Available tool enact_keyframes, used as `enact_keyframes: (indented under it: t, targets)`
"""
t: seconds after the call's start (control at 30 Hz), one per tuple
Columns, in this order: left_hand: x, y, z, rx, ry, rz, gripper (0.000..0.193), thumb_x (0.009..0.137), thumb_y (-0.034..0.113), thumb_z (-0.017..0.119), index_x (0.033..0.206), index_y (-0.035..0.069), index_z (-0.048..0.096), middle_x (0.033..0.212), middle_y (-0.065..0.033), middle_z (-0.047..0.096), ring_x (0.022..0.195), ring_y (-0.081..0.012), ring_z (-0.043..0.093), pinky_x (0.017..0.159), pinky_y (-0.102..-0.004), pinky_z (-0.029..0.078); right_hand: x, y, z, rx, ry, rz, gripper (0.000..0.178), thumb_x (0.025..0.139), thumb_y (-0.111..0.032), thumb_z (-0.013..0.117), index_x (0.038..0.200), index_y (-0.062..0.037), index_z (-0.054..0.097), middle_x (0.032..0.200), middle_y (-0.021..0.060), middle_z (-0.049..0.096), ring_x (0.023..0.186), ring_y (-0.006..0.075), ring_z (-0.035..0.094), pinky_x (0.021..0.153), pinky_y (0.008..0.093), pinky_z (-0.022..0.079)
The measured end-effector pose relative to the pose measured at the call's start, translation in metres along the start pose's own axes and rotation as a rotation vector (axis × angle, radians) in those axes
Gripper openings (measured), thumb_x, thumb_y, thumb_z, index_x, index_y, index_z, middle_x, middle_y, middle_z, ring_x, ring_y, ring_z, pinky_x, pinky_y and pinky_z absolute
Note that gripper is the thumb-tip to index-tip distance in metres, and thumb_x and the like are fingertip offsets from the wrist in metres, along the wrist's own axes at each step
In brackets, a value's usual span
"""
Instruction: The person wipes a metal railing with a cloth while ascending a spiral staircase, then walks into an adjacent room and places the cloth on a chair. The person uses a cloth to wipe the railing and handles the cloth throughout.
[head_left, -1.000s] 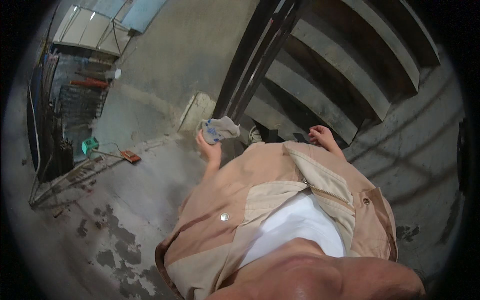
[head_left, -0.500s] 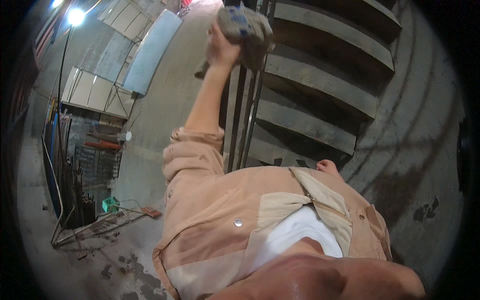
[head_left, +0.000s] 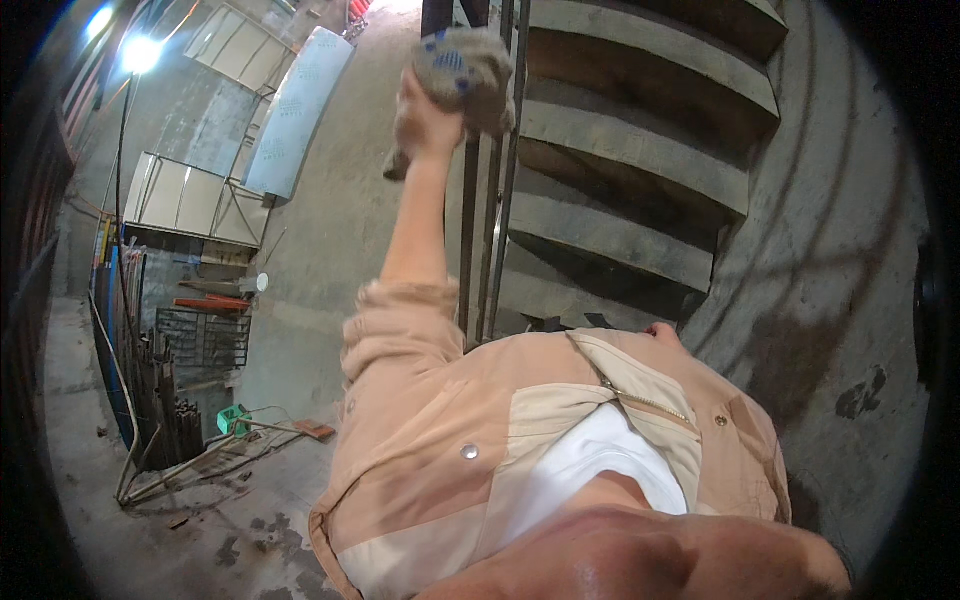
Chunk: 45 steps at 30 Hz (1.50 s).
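My left arm stretches forward, and my left hand point(head_left: 430, 118) is closed around a bunched grey cloth point(head_left: 465, 75) with blue marks. The cloth is against or just in front of the dark metal stair railing point(head_left: 472, 225); I cannot tell whether they touch. Part of the cloth hangs below the hand on its left side. Of my right hand point(head_left: 661, 332) only a small bit shows past the edge of my tan jacket, and its fingers are hidden.
Concrete stairs point(head_left: 630, 120) rise to the right of the railing. At the left are a blue-white panel point(head_left: 300, 115), pale metal-framed panels point(head_left: 190, 200), upright metal bars point(head_left: 185, 425), a small green box point(head_left: 234, 420) and a lit bulb point(head_left: 142, 55).
My left hand has moved slightly left and down in the view with the cloth still in it. Less of my right hand shows past the jacket.
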<state>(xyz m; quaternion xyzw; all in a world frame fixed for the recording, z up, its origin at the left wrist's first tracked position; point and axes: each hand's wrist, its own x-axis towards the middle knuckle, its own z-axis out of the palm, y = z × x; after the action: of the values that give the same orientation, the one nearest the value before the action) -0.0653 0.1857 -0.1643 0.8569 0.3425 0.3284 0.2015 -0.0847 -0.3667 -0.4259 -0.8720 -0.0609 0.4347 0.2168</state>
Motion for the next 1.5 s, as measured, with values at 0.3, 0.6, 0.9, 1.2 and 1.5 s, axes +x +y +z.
enact_keyframes:
  t: [0.3,0.6,0.9,1.2,1.5]
  targets:
    - [-0.288,-0.155,-0.029,0.051,-0.106,-0.263,0.089,0.064,0.014,0.079,0.139,0.011,0.032,0.127,-0.0196,0.051,0.116,-0.0407,0.050,0.096,-0.0456,0.041,0.043,-0.042,-0.012,-0.314,-0.021,-0.142,0.028,0.075,-0.021,0.066,0.094,-0.0008,0.069,0.090,0.0189,0.069,0.084,0.0306,0.067,0.074,0.0388,0.052]
    - [-0.350,-0.174,-0.055,-0.007,-0.199,-0.467,0.083,0.064,0.009,0.076,0.136,0.008,0.035,0.129,-0.0203,0.050,0.120,-0.0392,0.048,0.098,-0.0434,0.040,0.046,-0.083,-0.005,-0.174,-0.082,-0.254,0.026,0.078,-0.019,0.064,0.096,-0.0007,0.067,0.092,0.0180,0.068,0.088,0.0326,0.065,0.080,0.0402,0.051]
    - [-0.043,-0.019,-0.002,-0.132,-0.033,-0.004,0.089,0.065,0.017,0.078,0.140,0.008,0.029,0.126,-0.0244,0.053,0.116,-0.0427,0.051,0.097,-0.0464,0.043,0.004,0.018,-0.023,-0.054,0.040,-0.045,0.025,0.078,-0.019,0.063,0.094,0.0000,0.067,0.088,0.0180,0.068,0.087,0.0305,0.066,0.076,0.0388,0.052]
    - [0.088,0.078,0.006,0.026,0.106,-0.107,0.079,0.070,0.019,0.072,0.138,0.010,0.033,0.120,-0.0228,0.058,0.109,-0.0405,0.056,0.092,-0.0449,0.046,-0.005,0.049,-0.017,-0.043,0.031,0.046,0.029,0.077,-0.025,0.064,0.091,0.0006,0.069,0.091,0.0222,0.067,0.088,0.0346,0.065,0.077,0.0418,0.051]
    - [-0.057,-0.043,-0.010,0.055,0.084,-0.004,0.090,0.065,0.021,0.081,0.137,0.013,0.029,0.126,-0.0204,0.052,0.111,-0.0418,0.054,0.090,-0.0487,0.047,0.033,-0.097,0.017,-0.145,-0.116,-0.398,0.028,0.078,-0.021,0.064,0.096,0.0009,0.066,0.089,0.0198,0.067,0.084,0.0343,0.065,0.074,0.0396,0.052]
